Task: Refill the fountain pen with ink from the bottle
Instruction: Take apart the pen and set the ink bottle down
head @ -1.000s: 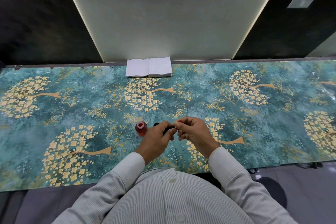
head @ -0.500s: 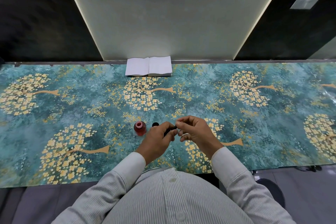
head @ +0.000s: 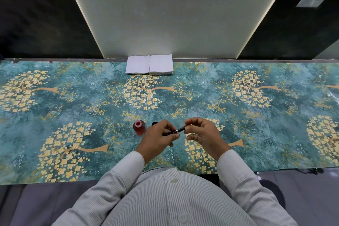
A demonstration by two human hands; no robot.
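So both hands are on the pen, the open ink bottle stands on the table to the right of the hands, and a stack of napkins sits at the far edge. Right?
Not quite. In the head view the open ink bottle stands to the left of the hands, beside the left hand, not to their right. The rest holds: the left hand and the right hand both hold the pen, and the napkins sit at the far edge.

Fountain pen (head: pixel 177 131): barrel largely hidden inside left hand (head: pixel 159 138); nib end too small to resolve.
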